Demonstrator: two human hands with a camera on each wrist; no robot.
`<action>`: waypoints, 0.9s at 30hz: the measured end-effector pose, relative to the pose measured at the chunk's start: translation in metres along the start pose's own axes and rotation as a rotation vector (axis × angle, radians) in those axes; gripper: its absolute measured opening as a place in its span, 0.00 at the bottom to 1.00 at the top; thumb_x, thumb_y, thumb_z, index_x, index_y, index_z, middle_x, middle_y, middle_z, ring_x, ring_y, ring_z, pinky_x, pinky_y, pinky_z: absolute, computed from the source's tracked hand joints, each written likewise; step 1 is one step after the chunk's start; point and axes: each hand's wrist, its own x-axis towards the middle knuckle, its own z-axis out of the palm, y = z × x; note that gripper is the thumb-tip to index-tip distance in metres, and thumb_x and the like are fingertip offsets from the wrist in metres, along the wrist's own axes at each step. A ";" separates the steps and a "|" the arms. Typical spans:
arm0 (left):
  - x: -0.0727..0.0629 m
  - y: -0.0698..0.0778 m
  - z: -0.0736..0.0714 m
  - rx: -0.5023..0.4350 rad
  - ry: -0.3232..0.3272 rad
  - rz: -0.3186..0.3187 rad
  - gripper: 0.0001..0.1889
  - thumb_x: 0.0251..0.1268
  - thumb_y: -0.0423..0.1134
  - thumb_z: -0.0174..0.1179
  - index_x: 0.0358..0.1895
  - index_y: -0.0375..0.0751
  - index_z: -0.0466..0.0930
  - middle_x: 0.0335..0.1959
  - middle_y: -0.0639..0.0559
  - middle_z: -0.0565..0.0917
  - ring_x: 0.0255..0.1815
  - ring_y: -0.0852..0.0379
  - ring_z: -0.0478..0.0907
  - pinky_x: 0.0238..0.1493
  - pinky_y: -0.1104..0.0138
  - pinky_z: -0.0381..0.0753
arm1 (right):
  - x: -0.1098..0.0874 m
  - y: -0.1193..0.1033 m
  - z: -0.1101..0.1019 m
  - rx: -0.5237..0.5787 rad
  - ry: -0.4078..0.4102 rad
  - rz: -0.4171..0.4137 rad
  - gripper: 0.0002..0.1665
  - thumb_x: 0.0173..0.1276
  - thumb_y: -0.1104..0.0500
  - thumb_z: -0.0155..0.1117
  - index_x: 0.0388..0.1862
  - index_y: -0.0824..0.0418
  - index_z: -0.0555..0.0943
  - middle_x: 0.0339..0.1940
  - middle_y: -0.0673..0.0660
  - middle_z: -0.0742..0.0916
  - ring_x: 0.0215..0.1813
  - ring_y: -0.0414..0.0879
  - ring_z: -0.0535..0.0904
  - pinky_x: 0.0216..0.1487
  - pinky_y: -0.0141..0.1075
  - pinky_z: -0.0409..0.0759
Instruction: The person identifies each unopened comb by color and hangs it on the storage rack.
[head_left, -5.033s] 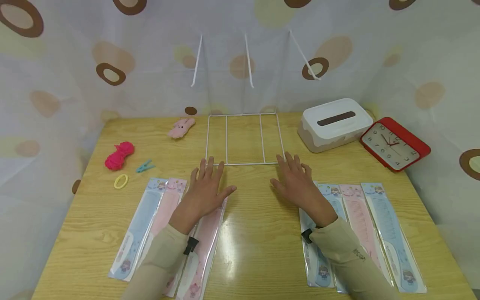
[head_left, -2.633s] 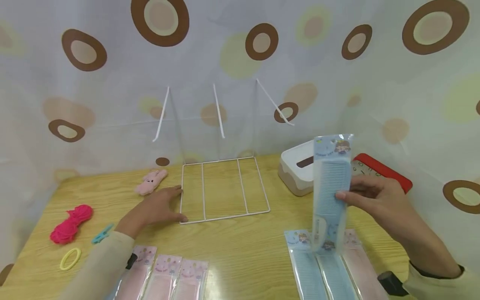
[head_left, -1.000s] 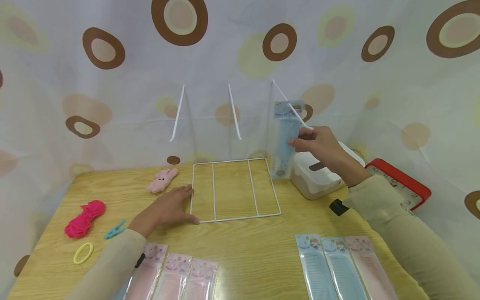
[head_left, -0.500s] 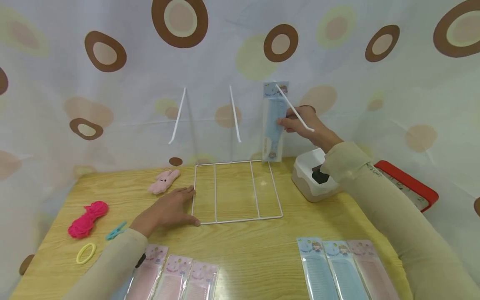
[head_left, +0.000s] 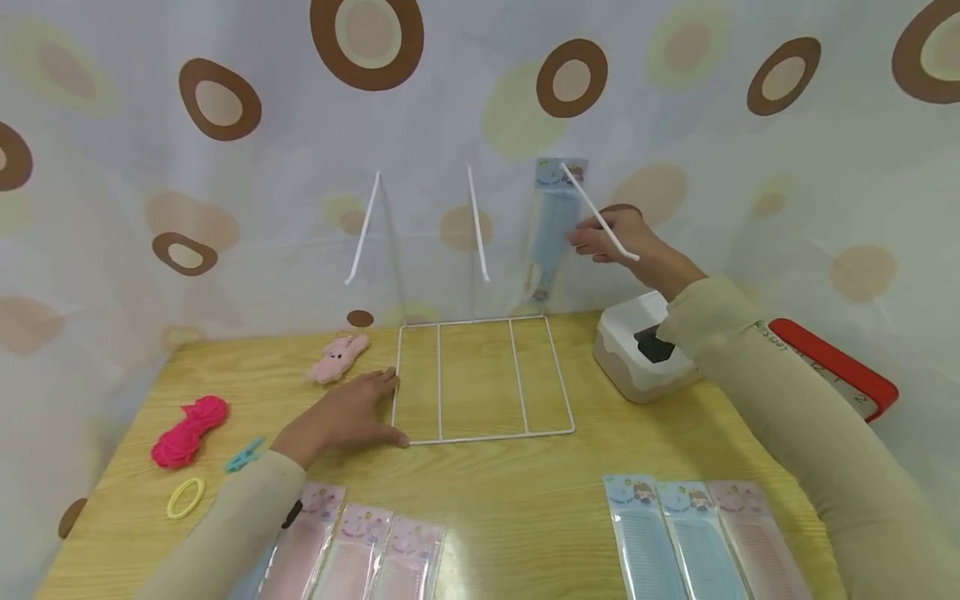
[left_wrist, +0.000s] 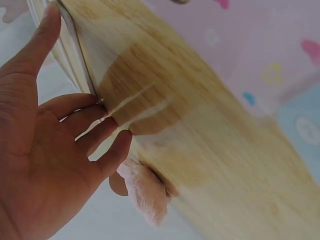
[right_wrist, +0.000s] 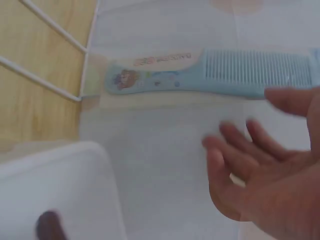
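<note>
A blue comb point(head_left: 552, 229) in a clear packet hangs from the right prong point(head_left: 600, 212) of a white wire display rack point(head_left: 487, 438), against the patterned backdrop. Beside it is my right hand point(head_left: 626, 246), partly behind the prong; in the right wrist view its fingers are spread and off the packet, the thumb near the comb's point(right_wrist: 195, 80) edge. My left hand point(head_left: 345, 419) rests at the rack base's front left corner, thumb on the front wire and fingers against the side wire. The left wrist view shows those fingers point(left_wrist: 117, 152) loosely bent, touching the tabletop.
Packaged combs lie at the front: pink ones point(head_left: 360, 550) by my left sleeve, blue ones point(head_left: 645, 542) and a pink one point(head_left: 757, 533) at right. A tissue box point(head_left: 626, 375) and red clock point(head_left: 840, 362) stand right; a plush toy point(head_left: 339, 358), pink yarn point(head_left: 187, 433), teal clip point(head_left: 245, 454) and yellow ring point(head_left: 185, 498) lie left.
My right hand lifted a blue packaged comb from the right group, slid it back along the right prong and let go. The left hand moved to the rack's corner and has stayed there.
</note>
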 end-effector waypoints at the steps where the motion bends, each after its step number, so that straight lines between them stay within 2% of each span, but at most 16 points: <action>1: -0.001 0.000 -0.001 0.002 -0.002 -0.002 0.55 0.52 0.67 0.69 0.74 0.30 0.62 0.77 0.37 0.60 0.76 0.35 0.57 0.72 0.44 0.61 | -0.008 0.001 -0.001 -0.039 0.029 -0.036 0.25 0.74 0.53 0.60 0.59 0.72 0.76 0.58 0.66 0.82 0.58 0.55 0.79 0.62 0.49 0.75; 5: -0.003 0.000 -0.005 0.016 0.007 0.001 0.55 0.52 0.66 0.70 0.74 0.29 0.62 0.77 0.36 0.60 0.76 0.35 0.57 0.72 0.44 0.61 | -0.051 0.010 -0.004 -0.214 0.191 -0.120 0.24 0.74 0.54 0.57 0.60 0.71 0.76 0.59 0.68 0.81 0.62 0.63 0.76 0.62 0.55 0.72; 7: -0.003 0.001 -0.008 0.021 0.013 0.009 0.54 0.53 0.66 0.70 0.74 0.29 0.62 0.77 0.35 0.60 0.76 0.34 0.57 0.72 0.44 0.61 | -0.078 0.016 -0.008 -0.246 0.236 -0.114 0.25 0.75 0.53 0.55 0.62 0.68 0.75 0.60 0.67 0.81 0.62 0.64 0.77 0.62 0.56 0.73; 9: -0.002 0.001 -0.011 0.023 0.016 0.013 0.54 0.53 0.66 0.70 0.73 0.28 0.62 0.77 0.35 0.60 0.76 0.34 0.57 0.72 0.44 0.60 | -0.105 0.023 -0.013 -0.261 0.266 -0.103 0.24 0.75 0.52 0.53 0.62 0.66 0.76 0.59 0.66 0.83 0.59 0.62 0.79 0.58 0.51 0.75; 11: -0.001 0.001 -0.013 0.022 0.016 0.009 0.55 0.53 0.65 0.70 0.74 0.28 0.62 0.77 0.35 0.59 0.76 0.34 0.56 0.73 0.44 0.60 | -0.133 0.029 -0.020 -0.288 0.299 -0.110 0.22 0.76 0.51 0.54 0.59 0.63 0.78 0.55 0.62 0.84 0.54 0.56 0.80 0.54 0.41 0.76; 15: -0.001 0.002 -0.016 0.010 0.019 -0.012 0.55 0.52 0.65 0.71 0.74 0.29 0.61 0.77 0.35 0.59 0.77 0.34 0.56 0.73 0.44 0.59 | -0.181 0.046 -0.039 -0.348 0.343 -0.096 0.16 0.74 0.51 0.59 0.53 0.58 0.82 0.44 0.52 0.85 0.42 0.38 0.78 0.40 0.27 0.73; 16: -0.002 0.002 -0.015 0.006 0.020 -0.015 0.55 0.52 0.65 0.71 0.74 0.29 0.61 0.77 0.35 0.59 0.76 0.34 0.56 0.73 0.44 0.59 | -0.192 0.052 -0.044 -0.372 0.334 -0.084 0.15 0.74 0.50 0.61 0.52 0.57 0.82 0.43 0.51 0.85 0.39 0.34 0.77 0.36 0.26 0.74; 18: -0.004 0.003 -0.014 -0.009 0.016 -0.020 0.55 0.52 0.65 0.71 0.74 0.28 0.61 0.77 0.34 0.59 0.77 0.34 0.56 0.73 0.43 0.59 | -0.212 0.067 -0.052 -0.416 0.276 -0.052 0.16 0.73 0.50 0.63 0.52 0.58 0.82 0.43 0.53 0.86 0.39 0.36 0.78 0.32 0.27 0.75; 22: -0.009 0.007 -0.009 -0.037 0.012 -0.017 0.55 0.52 0.64 0.71 0.74 0.29 0.61 0.77 0.35 0.59 0.77 0.34 0.55 0.73 0.42 0.59 | -0.248 0.104 -0.055 -0.511 0.072 0.065 0.28 0.73 0.46 0.64 0.56 0.68 0.78 0.46 0.64 0.85 0.43 0.52 0.83 0.30 0.35 0.79; 24: -0.010 0.009 -0.006 -0.049 0.017 -0.006 0.54 0.52 0.64 0.71 0.74 0.28 0.61 0.77 0.34 0.59 0.77 0.34 0.55 0.72 0.42 0.59 | -0.266 0.121 -0.051 -0.575 -0.041 0.189 0.40 0.71 0.39 0.62 0.59 0.75 0.73 0.47 0.69 0.84 0.44 0.60 0.83 0.33 0.43 0.81; 27: -0.011 0.013 -0.003 -0.058 0.021 0.006 0.54 0.53 0.64 0.71 0.73 0.28 0.62 0.77 0.34 0.59 0.77 0.34 0.55 0.73 0.43 0.59 | -0.290 0.140 -0.040 -0.669 -0.187 0.416 0.59 0.64 0.27 0.60 0.60 0.83 0.66 0.45 0.74 0.82 0.43 0.64 0.82 0.36 0.54 0.81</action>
